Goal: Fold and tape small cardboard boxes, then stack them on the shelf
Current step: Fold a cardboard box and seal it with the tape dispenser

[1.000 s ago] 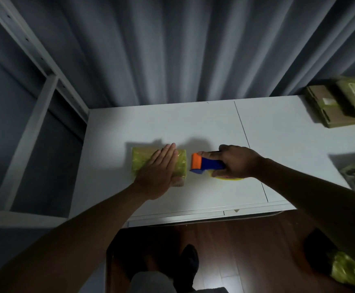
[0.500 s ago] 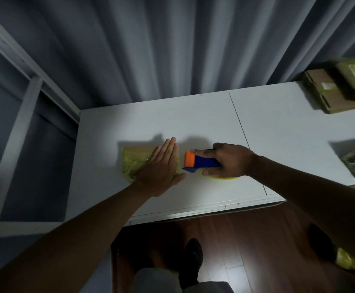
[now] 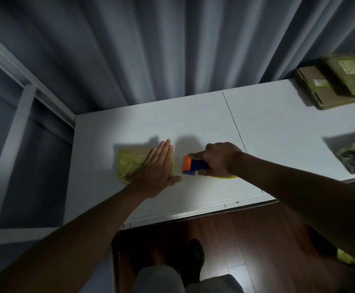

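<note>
Fingers (image 3: 164, 150) of left hand (image 3: 154, 174) lie flat on box (image 3: 130, 163), pinning it to bench (image 3: 278, 127); right hand (image 3: 220, 158) grips tape gun (image 3: 191, 166) w/ curled fingers, ready to seal.

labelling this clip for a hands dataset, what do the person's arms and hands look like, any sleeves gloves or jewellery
Both forearms are bare as far up as the frame shows, with no sleeve in view. The left hand and the right hand wear no gloves. No ring, watch or bracelet is visible on either hand or wrist, though the light is dim and the right hand's fingers are partly hidden. No markings show.
</note>
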